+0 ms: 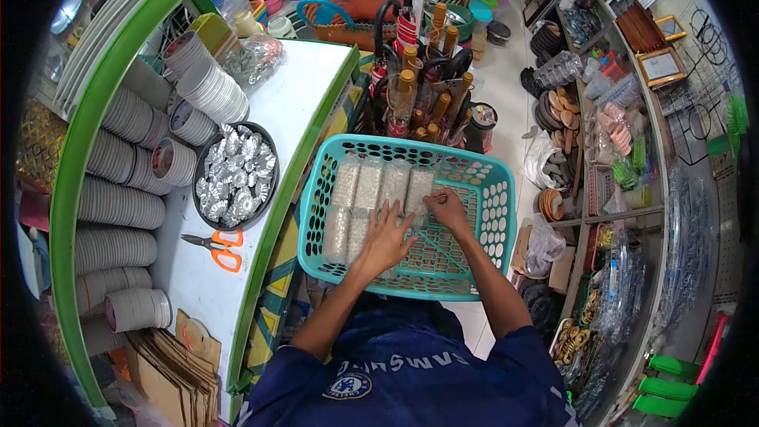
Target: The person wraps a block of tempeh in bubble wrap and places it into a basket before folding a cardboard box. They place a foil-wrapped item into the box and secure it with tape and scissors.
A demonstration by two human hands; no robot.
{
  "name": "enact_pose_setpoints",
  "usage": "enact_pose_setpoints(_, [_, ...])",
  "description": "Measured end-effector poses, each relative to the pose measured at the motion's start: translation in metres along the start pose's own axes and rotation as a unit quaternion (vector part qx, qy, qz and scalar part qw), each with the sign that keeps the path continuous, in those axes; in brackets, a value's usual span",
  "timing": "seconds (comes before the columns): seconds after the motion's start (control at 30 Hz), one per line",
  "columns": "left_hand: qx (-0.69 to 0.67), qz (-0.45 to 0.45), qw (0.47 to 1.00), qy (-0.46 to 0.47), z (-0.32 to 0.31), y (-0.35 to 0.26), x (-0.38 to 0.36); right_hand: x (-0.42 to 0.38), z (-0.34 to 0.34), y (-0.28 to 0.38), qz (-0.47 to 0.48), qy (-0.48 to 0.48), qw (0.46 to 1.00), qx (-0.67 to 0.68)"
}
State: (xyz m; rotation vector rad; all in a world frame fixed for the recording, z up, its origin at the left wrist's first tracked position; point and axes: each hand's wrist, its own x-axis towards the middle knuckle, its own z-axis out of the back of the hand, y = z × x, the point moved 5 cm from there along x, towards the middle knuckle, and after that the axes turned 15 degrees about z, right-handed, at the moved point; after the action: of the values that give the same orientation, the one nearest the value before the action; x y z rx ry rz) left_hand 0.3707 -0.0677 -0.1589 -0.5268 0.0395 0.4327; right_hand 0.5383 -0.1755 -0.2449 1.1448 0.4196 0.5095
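Note:
A teal plastic basket (506, 225) with round holes in its sides holds several bubble-wrapped packs (368, 183), standing close together in two rows on its left side. My left hand (385, 239) lies with fingers spread over the front row, its fingertips touching the packs. At the right end of the back row, my right hand (448, 211) has its fingers bent and pinched at the side of one bubble-wrapped pack (420, 190). What is inside the wrapping cannot be made out.
Left, a white counter (178, 269) carries orange-handled scissors (217, 247), a dark round pan (274, 178) of foil cups and stacks of paper bowls (118, 202). Umbrellas (407, 83) stand behind the basket. Crowded shelves (624, 217) line the right side.

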Motion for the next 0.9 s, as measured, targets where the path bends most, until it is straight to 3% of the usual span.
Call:
enact_pose_setpoints(0.27, [-0.107,0.038,0.993,-0.03,0.028,0.013,-0.02,0.0,0.007,0.008,0.065,0.011,0.997,-0.027])
enact_pose_setpoints(0.43, [-0.249,0.051,0.963,-0.084,0.058,0.016,-0.042,-0.005,0.006,0.017,0.028,0.062,0.998,-0.005])
enact_pose_setpoints(0.5, [-0.304,0.053,0.94,-0.147,0.071,0.018,-0.058,-0.005,0.006,0.02,0.043,0.073,0.996,-0.005])
enact_pose_setpoints(0.57, [-0.316,0.059,0.932,-0.168,0.077,0.024,-0.073,-0.004,0.002,0.023,0.057,0.085,0.995,-0.004])
enact_pose_setpoints(0.67, [-0.327,0.062,0.918,-0.214,0.087,0.031,-0.095,-0.009,-0.004,0.039,0.002,0.095,0.995,0.023])
enact_pose_setpoints(0.8, [-0.368,0.128,0.883,-0.261,0.079,0.054,-0.121,-0.012,-0.024,0.06,0.05,0.11,0.992,0.039])
enact_pose_setpoints(0.9, [-0.554,0.18,0.766,-0.273,0.061,0.075,-0.139,-0.021,-0.044,0.083,0.099,0.136,0.984,0.067])
